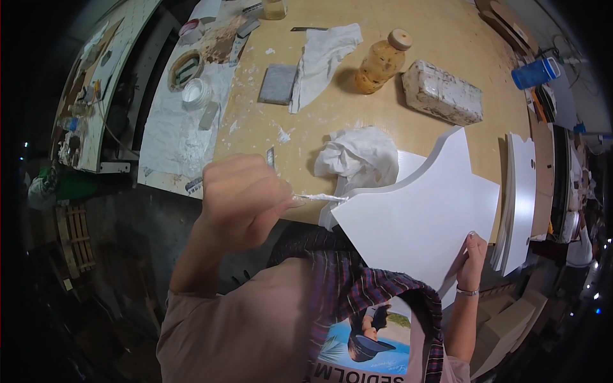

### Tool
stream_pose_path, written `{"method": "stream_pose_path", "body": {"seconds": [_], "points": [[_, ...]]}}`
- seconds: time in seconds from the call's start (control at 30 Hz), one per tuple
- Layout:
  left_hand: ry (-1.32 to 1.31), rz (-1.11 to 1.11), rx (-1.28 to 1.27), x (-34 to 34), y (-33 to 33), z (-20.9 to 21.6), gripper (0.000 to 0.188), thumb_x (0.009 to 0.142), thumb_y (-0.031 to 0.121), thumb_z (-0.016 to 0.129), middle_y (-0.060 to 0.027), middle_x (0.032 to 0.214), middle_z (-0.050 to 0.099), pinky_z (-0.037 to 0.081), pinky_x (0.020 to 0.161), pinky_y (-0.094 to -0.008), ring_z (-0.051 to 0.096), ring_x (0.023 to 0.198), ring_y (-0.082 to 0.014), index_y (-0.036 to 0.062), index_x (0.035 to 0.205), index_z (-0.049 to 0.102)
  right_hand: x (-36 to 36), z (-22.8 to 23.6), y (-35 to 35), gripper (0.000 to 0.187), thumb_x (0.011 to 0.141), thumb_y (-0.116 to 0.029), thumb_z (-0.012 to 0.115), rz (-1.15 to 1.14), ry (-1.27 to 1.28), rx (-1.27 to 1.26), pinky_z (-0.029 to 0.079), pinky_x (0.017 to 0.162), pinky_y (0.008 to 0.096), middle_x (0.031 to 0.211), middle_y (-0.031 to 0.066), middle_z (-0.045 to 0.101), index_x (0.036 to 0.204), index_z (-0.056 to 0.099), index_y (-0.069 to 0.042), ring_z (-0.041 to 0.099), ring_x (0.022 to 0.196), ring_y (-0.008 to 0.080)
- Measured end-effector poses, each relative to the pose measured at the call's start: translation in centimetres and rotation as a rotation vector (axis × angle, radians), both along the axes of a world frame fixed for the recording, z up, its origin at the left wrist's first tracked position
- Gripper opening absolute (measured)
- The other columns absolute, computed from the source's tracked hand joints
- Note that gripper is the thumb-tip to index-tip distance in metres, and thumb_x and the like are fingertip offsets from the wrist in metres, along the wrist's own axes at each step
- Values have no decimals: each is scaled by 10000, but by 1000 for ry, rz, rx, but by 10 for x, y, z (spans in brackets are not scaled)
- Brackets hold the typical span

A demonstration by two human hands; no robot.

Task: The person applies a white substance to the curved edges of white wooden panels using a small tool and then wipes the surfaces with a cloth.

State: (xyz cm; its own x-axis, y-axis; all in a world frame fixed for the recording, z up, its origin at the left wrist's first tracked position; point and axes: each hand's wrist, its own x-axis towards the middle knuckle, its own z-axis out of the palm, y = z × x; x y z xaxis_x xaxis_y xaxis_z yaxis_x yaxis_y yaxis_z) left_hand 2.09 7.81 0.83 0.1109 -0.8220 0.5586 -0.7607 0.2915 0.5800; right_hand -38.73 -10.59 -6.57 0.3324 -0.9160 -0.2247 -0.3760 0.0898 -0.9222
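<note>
A large white panel [408, 217] with a curved, cut-out edge stands tilted in front of me, at the table's near edge. My right hand [471, 258] grips its lower right side, thumb on the face. Out to the left, my left hand [246, 198] is closed around a thin tool [319, 196] smeared with white paste. The tool's tip meets the panel's left corner; its handle is hidden inside my fist. Just beyond that corner lies a crumpled white cloth [357, 156].
On the wooden table [255, 137] are a grey block [278, 83], a flat white rag [325, 57], an amber bottle [381, 64] and a wrapped brick-shaped block [442, 92]. An open paste jar [196, 94] sits at left. Stacked white panels [516, 198] stand at right.
</note>
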Motion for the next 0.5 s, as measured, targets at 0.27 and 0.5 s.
{"method": "stream_pose_path", "body": {"seconds": [0.27,0.5], "points": [[-43,-33,18,3,-3,0,151,575,15,698,-69,553,497,351,443,-333,481,472,-252,44,642,566,7,2,-1,449,912,-284,552,29,0,-12,153,522,265,596,-69,256,587,312,-91,201,586,59],[31,-22,-19,2,-12,-4,165,572,-6,712,-78,555,511,353,439,-337,485,471,-263,34,629,562,11,4,-1,444,919,-273,545,30,5,4,158,525,269,593,-64,259,587,314,-88,201,584,65]]}}
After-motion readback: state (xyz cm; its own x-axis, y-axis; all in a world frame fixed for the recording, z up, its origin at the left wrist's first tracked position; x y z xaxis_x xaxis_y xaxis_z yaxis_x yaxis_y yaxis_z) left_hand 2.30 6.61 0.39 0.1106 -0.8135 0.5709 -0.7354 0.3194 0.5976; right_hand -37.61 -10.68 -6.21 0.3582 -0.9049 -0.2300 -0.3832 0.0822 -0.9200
